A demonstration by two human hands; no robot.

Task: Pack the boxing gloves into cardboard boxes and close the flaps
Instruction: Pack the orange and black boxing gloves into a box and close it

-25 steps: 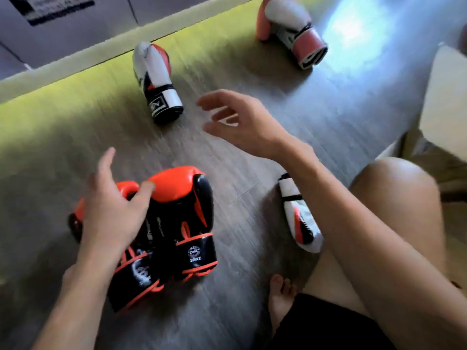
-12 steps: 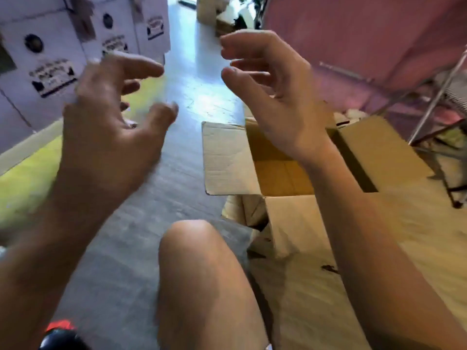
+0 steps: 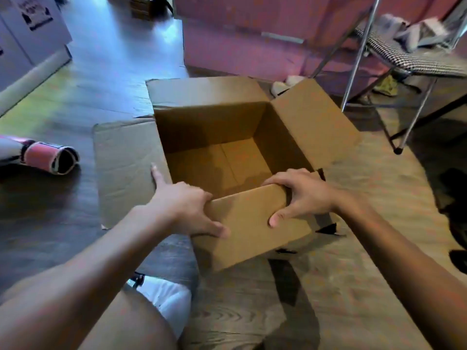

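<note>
This looks like a lived-in room of a home, in use for packing. Wood-plank flooring (image 3: 328, 286) runs across the whole frame. At the upper right a chrome-legged seat (image 3: 409, 59) in houndstooth fabric holds crumpled cloth (image 3: 414, 34), beside a pink panel (image 3: 240, 34). White printed cartons (image 3: 32, 24) stack at the upper left, and an open cardboard box (image 3: 207, 127) sits at the centre.

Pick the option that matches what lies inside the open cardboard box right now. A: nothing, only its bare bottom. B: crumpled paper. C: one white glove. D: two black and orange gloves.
A: the cardboard box shows only its bare bottom. The left hand and the right hand grip its near flap, and a pink-cuffed glove lies outside it on the floor.
</note>
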